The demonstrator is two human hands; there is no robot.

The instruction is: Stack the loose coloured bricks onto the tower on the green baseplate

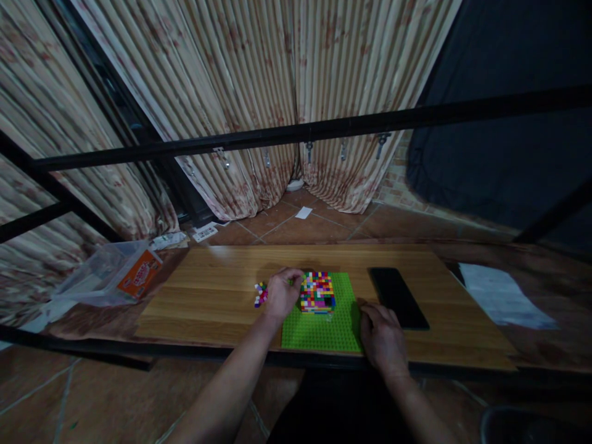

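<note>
A block built of many small coloured toy bricks (317, 292) stands on a bright green studded baseplate (345, 327). My left hand (283, 293) is at the block's upper left side, thumb and fingers pinched together. A tiny greenish spot shows by its fingertips; I cannot tell whether it is a brick or the plate behind. My right hand (383, 336) lies at the plate's right edge with curled fingers, apparently gripping that edge. Loose coloured bricks (260, 294) lie in a small pile left of my left hand, partly hidden by it.
The wooden tabletop (208, 283) carries a black phone-like slab (398, 297) to the right. A clear plastic box (111, 271) with an orange label stands at the left, beyond the table. White paper (504, 295) lies at the right. A black metal bar (277, 134) crosses before the curtains.
</note>
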